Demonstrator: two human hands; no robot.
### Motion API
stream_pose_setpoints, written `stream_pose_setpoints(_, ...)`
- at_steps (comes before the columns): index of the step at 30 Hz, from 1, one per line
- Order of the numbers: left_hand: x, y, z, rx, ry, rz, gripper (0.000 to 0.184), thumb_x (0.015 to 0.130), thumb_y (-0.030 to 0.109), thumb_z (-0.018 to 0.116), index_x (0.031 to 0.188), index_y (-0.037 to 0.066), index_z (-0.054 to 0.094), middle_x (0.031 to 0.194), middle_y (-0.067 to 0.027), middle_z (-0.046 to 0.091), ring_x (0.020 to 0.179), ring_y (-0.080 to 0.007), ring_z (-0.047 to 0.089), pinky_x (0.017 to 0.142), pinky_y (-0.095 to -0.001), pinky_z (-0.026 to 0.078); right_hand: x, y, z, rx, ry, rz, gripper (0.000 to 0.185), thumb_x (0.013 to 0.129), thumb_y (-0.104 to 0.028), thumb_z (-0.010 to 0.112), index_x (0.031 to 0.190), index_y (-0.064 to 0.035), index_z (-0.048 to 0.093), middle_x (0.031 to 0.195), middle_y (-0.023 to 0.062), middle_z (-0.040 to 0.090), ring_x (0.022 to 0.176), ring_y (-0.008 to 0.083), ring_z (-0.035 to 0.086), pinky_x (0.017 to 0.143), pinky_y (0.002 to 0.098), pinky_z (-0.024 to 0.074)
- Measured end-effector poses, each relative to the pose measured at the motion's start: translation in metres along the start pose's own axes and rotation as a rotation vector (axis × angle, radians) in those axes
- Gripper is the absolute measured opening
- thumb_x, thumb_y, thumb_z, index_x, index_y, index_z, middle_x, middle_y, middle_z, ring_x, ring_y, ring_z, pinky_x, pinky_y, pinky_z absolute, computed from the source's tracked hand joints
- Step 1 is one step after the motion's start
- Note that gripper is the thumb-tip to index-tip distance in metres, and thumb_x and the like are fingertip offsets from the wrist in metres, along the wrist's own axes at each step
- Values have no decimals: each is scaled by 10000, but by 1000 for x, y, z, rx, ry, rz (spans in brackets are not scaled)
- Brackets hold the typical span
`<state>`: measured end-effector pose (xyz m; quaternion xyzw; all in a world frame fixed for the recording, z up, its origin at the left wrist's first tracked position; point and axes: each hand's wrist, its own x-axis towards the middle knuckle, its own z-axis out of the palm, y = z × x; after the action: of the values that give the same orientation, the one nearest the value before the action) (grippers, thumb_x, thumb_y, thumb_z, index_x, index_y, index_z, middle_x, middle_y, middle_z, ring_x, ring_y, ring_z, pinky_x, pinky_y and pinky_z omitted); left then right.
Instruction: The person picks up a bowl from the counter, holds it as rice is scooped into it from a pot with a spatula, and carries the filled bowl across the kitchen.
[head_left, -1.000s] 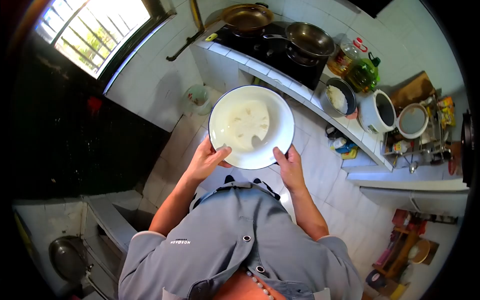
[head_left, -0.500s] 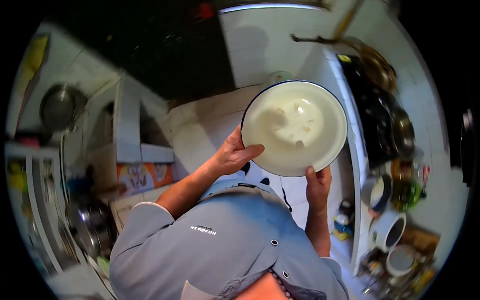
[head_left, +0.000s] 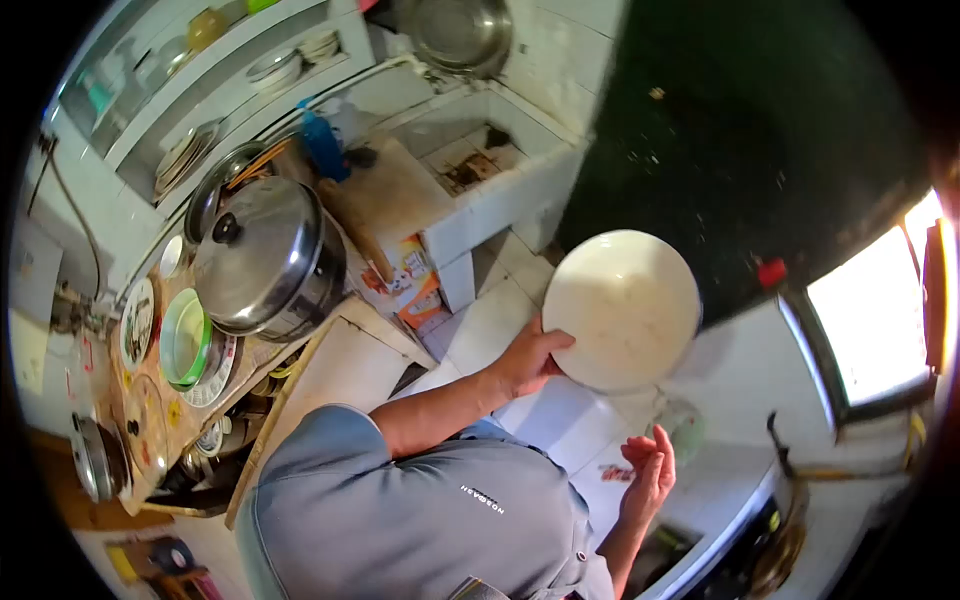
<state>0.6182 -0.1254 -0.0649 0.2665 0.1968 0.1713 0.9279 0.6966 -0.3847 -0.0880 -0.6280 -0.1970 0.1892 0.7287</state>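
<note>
- Our left grip clasps a white round bowl.
- Near the bowl, our right grip hangs loosely open.
- Left of it: lidded silver metal pot.

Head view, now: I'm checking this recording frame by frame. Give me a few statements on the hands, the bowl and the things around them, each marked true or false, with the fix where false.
1. The left hand grips the bowl at its edge. True.
2. The right hand also grips the bowl. False: it is apart from the bowl.
3. The big pot on the table has its lid on. True.
4. The green bowl stands on the lid. False: it is beside the pot.
5. The window is at the picture's left. False: it is at the right.
</note>
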Motion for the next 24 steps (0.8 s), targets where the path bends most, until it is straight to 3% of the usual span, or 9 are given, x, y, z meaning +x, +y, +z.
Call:
stream_pose_setpoints(2, 28, 38, -33, -82, 86, 92, 539, 794, 5, 530, 1307, 90, 386, 1196, -106, 544, 1078, -238, 578, 856, -390, 542, 37, 7, 33, 0, -15, 80, 349, 977, -213, 467, 1225, 28, 512, 946, 103, 635, 821, 174, 630, 752, 309, 521)
stream_pose_setpoints(5, 65, 74, -90, -252, 133, 220, 456, 797, 2, 536, 1235, 62, 426, 1169, -117, 552, 1004, -256, 618, 815, -377, 567, 80, 18, 71, -48, -86, 114, 331, 971, -224, 479, 1183, 23, 543, 924, 100, 636, 801, 161, 628, 751, 306, 519)
stream_pose_setpoints(6, 83, 89, -121, -340, 132, 151, 447, 800, -1, 533, 1230, 60, 429, 1161, -122, 555, 976, -253, 628, 774, -365, 579, 98, 19, 92, -49, -130, 119, 331, 971, -224, 479, 1183, 23, 543, 924, 100, 636, 801, 161, 628, 751, 306, 519)
stream_pose_setpoints(8, 89, 111, -127, -434, 242, 87, 420, 815, 0, 512, 1224, 39, 427, 1120, -142, 569, 876, -251, 655, 668, -335, 600, 126, 24, 118, -121, -175, 178, 336, 962, -250, 503, 1143, 28, 562, 892, 99, 638, 788, 161, 624, 753, 306, 518)
stream_pose_setpoints(11, 82, 132, -119, -329, 396, 297, 432, 823, 7, 499, 1243, 36, 404, 1094, -154, 577, 861, -256, 657, 660, -333, 602, 173, 43, 146, -143, -349, 223, 304, 948, -256, 529, 939, 33, 625, 890, 95, 643, 785, 167, 622, 758, 299, 517)
stream_pose_setpoints(14, 84, 144, -138, -348, 422, 324, 488, 831, 8, 481, 1300, 66, 358, 1140, -151, 560, 935, -259, 639, 708, -362, 597, 220, 58, 180, -141, -503, 242, 246, 937, -195, 535, 881, 21, 637, 901, 97, 646, 793, 166, 620, 754, 304, 519)
stream_pose_setpoints(17, 88, 156, -146, -289, 546, 401, 530, 834, 1, 469, 1340, 76, 329, 1199, -160, 532, 978, -269, 627, 754, -380, 589, 274, 75, 213, -133, -621, 265, 176, 918, -134, 547, 890, 17, 635, 909, 99, 644, 793, 165, 614, 767, 307, 515)
stream_pose_setpoints(19, 98, 161, -159, -283, 458, 556, 558, 831, 0, 467, 1359, 74, 306, 1227, -172, 512, 1022, -276, 610, 786, -405, 579, 309, 73, 249, -118, -689, 266, 142, 911, -101, 550, 938, 19, 621, 914, 97, 636, 789, 159, 606, 769, 301, 513)
stream_pose_setpoints(24, 122, 179, -175, -174, 628, 604, 633, 808, 3, 476, 1390, 132, 263, 1258, -114, 503, 1092, -260, 572, 803, -436, 561, 408, 56, 333, -113, -910, 74, 176, 917, -81, 534, 1045, 27, 585, 967, 93, 624, 859, 149, 595, 787, 296, 504)
